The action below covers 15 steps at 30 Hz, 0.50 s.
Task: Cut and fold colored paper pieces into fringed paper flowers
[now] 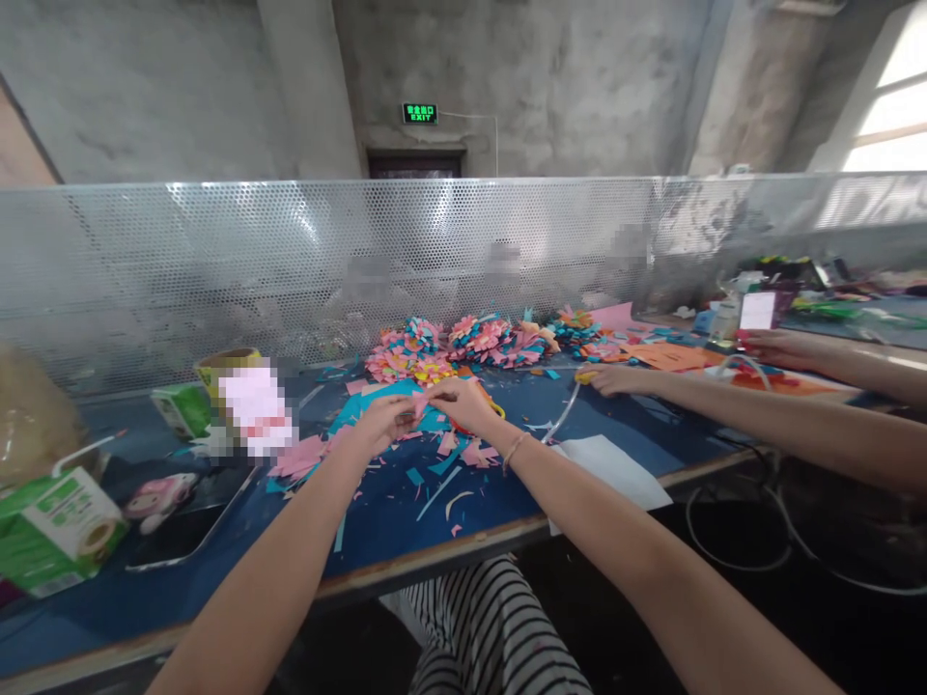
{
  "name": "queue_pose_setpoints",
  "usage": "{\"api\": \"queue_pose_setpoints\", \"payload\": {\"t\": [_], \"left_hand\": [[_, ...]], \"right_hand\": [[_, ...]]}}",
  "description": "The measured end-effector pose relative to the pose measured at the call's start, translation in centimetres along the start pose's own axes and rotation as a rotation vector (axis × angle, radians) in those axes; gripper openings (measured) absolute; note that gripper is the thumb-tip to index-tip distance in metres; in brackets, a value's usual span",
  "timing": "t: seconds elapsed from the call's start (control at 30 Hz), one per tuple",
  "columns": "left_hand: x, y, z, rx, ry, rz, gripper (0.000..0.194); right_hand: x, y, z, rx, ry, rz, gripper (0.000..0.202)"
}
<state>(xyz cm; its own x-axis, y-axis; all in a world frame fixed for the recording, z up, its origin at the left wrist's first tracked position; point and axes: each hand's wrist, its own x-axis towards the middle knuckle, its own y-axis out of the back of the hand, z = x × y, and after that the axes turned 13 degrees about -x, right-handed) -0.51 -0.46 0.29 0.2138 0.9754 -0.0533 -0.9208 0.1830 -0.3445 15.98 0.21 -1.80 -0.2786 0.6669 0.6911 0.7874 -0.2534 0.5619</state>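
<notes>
My left hand is closed on the left side of a small pink paper piece, above the blue table. From the right, the fingers of my right hand pinch the same piece near its upper edge. Beneath and behind both hands lie blue paper sheets. Pink paper pieces are scattered at the left of my left hand, and more pink scraps lie just below my right hand. Orange-and-yellow handles show partly behind my right hand.
Pink and blue paper flowers are heaped along the perforated metal divider. A phone, a green carton and a dark tray-like object stand or lie left. Another person's hand reaches in from the right, near white paper.
</notes>
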Motion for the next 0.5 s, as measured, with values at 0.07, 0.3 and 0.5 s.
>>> {"api": "queue_pose_setpoints", "payload": {"t": [0.07,0.3,0.5], "left_hand": [[0.0,0.0,0.1,0.023,-0.091,-0.010,0.026],[0.1,0.1,0.3,0.059,-0.238,0.080,0.031],[0.2,0.0,0.3,-0.030,-0.213,0.096,0.025]], "right_hand": [[-0.1,0.1,0.0,-0.076,0.018,-0.026,0.025],[-1.6,0.6,1.6,-0.718,-0.349,-0.145,0.032],[-1.2,0.0,3.9,-0.707,-0.435,-0.352,0.016]]}}
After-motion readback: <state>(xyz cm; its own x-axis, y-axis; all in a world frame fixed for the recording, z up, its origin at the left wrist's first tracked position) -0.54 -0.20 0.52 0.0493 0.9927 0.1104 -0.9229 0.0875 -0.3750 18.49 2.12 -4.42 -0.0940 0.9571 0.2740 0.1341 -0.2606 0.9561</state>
